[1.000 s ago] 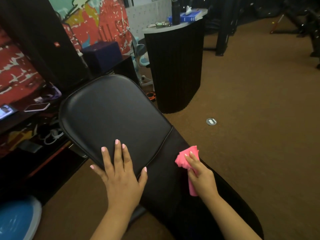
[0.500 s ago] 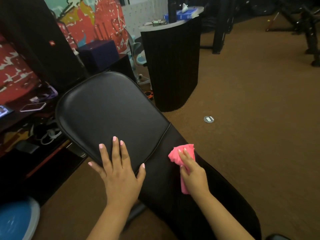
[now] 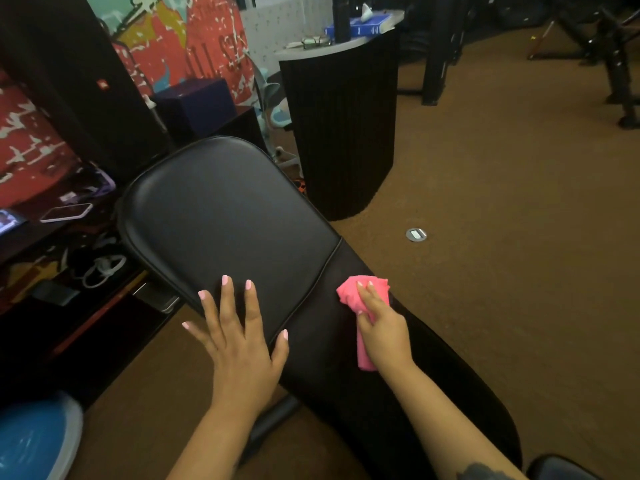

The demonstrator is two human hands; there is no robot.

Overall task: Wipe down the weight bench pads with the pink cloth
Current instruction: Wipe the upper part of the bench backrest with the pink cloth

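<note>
A black padded weight bench runs from centre to lower right; its wide upper pad (image 3: 221, 220) ends in a piped seam, and the narrower pad (image 3: 408, 393) continues toward me. My left hand (image 3: 239, 337) lies flat on the lower edge of the wide pad, fingers spread, holding nothing. My right hand (image 3: 384, 330) presses a bunched pink cloth (image 3: 360, 292) onto the narrower pad just past the seam. A tail of the cloth hangs below my palm.
A black ribbed round counter (image 3: 343, 133) with a bottle and blue book stands behind the bench. A dark shelf (image 3: 52, 237) with a phone and cables lies left. A blue ball (image 3: 31, 441) sits bottom left. Brown carpet (image 3: 502, 220) spreads right, with gym frames far right.
My right hand has slid the pink cloth slightly up the narrower pad toward the seam. My left hand stays flat on the wide pad.
</note>
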